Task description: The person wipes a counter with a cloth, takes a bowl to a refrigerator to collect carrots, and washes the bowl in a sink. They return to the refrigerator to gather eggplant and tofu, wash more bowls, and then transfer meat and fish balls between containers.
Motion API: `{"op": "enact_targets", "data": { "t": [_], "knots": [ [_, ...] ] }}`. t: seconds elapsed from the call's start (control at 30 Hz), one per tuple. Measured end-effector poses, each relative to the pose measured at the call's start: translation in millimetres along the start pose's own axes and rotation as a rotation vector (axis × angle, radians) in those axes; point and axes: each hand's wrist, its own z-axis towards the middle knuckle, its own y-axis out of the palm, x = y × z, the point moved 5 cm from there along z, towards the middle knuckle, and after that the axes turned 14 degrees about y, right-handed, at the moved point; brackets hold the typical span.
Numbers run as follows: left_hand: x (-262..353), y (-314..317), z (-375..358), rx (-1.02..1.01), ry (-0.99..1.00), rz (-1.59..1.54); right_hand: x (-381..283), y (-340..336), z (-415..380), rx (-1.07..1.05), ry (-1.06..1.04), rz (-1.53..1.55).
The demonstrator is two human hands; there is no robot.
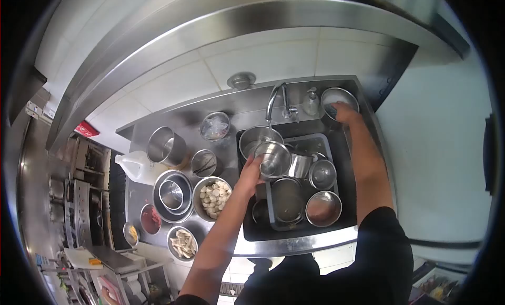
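Note:
My left hand [250,176] grips the rim of a shiny metal bowl [275,159], holding it tilted above the sink [344,147]. Just behind that bowl, a larger metal bowl [256,132] sits under the tap [271,101], from which a thin stream seems to run. At the back right corner, my right hand [345,113] reaches into a metal pot [355,98] with whitish, foamy contents. Its fingers are closed around something dark that I cannot make out. Below my hands, a grey plastic tub [332,171] holds several metal pots and bowls, including one with reddish liquid [323,208].
A soap dispenser [311,102] stands between tap and pot. On the left counter are a bowl of white chunks [214,198], a bowl of pale strips [183,244], a bowl of red food [151,219], nested bowls [173,195], a tall pot [167,146] and a white jug [138,167].

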Motion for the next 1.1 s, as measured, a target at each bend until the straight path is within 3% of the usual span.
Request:
{"op": "enact_targets", "data": {
  "t": [0.1,0.17,0.27,0.33,0.37,0.4,0.43,0.5,0.67,0.77,0.8,0.9,0.93,0.97,1.03,1.1],
  "knots": [
    [-16,33,46,0.012,-0.190,-0.200,14,2,18,-0.330,-0.033,-0.115],
    [-32,54,61,0.020,-0.261,-0.348,13,-6,20,-0.306,0.025,-0.146],
    [-42,85,68,0.052,-0.290,-0.464,4,-54,-4,0.053,0.159,0.165],
    [-60,102,74,0.055,-0.289,-0.497,-6,-84,-50,0.280,0.087,0.364],
    [-66,113,77,0.048,-0.286,-0.510,-19,-93,-81,0.172,0.122,0.471],
    [-66,125,75,0.072,-0.281,-0.544,-29,-81,-107,0.238,0.038,0.573],
    [-74,137,75,0.064,-0.313,-0.553,-46,-82,-139,0.153,0.084,0.658],
    [-101,153,83,0.052,-0.366,-0.568,-82,-75,-193,0.324,-0.211,0.594],
    [-127,156,67,0.049,-0.326,-0.560,-104,-62,-234,0.345,-0.327,0.418],
    [-123,124,65,-0.171,-0.333,-0.345,-97,-55,-192,0.206,-0.307,0.630],
    [-115,119,61,-0.192,-0.309,-0.210,-94,-58,-173,-0.090,-0.162,0.770],
    [-78,138,32,-0.381,-0.260,-0.104,-97,-13,-155,-1.251,-0.105,1.334],
    [-86,145,33,-0.415,-0.195,-0.198,-101,1,-168,-1.611,0.035,1.505],
    [-95,146,36,-0.329,-0.210,-0.313,-102,11,-186,-1.729,0.123,1.820],
    [-100,147,29,-0.138,-0.242,-0.571,-108,27,-198,-1.595,0.283,2.258],
    [-131,140,36,-0.072,-0.131,-0.510,-99,60,-222,-1.236,0.272,2.527]
  ]
}}
